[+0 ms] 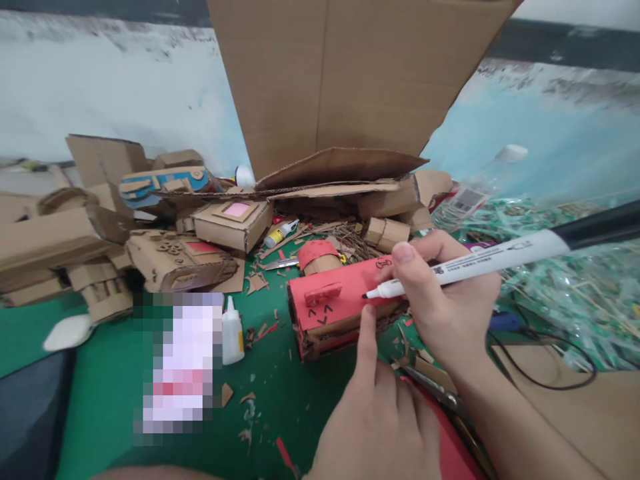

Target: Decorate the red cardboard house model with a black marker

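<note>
My right hand [445,300] is closed around a white marker [500,257] with a black cap end. Its black tip touches the red paper top of a small cardboard model [335,310] on the green mat. Small black marks show on that red face, near a raised red tab. My left hand [380,413] lies just in front of the model, forefinger stretched out and pressing on its near right edge. The other fingers are curled under.
Several cardboard models and scraps [175,257] lie at the left and back. A big cardboard sheet [345,80] stands behind. A glue bottle [231,333], a yellow-capped tube [277,233], a plastic bottle [475,190], green shredded plastic [565,287] and a black cable [545,360] surround the mat [280,393].
</note>
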The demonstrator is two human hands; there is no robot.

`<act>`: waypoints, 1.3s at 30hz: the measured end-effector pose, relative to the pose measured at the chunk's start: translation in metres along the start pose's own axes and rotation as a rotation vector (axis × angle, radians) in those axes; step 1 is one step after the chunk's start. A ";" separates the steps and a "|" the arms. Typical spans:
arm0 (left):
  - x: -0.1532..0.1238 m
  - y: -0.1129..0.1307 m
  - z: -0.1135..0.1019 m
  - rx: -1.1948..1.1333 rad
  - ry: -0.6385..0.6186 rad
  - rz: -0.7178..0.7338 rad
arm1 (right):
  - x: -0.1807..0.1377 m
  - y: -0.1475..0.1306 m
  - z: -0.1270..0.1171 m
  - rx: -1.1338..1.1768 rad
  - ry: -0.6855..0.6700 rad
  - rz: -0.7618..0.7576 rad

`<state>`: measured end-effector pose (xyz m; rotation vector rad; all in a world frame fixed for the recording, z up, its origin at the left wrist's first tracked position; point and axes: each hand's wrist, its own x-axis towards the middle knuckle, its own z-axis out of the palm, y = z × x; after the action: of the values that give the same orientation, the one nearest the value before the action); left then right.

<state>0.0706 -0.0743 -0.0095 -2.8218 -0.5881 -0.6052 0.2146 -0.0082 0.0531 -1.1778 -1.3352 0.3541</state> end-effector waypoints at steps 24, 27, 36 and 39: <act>0.000 0.002 0.000 -0.019 -0.022 -0.014 | 0.003 -0.002 0.002 -0.088 0.021 -0.039; 0.011 -0.008 -0.020 -0.046 0.033 0.010 | 0.005 -0.004 0.001 -0.054 0.011 -0.017; 0.007 -0.119 -0.122 -0.208 -0.049 -0.429 | 0.012 -0.012 -0.011 -0.042 -0.128 0.146; 0.005 -0.134 -0.128 -0.407 -0.183 -0.527 | 0.013 -0.012 -0.011 -0.035 -0.144 0.180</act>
<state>-0.0263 0.0134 0.1213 -3.1203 -1.4165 -0.6072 0.2230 -0.0085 0.0719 -1.3259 -1.3666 0.5563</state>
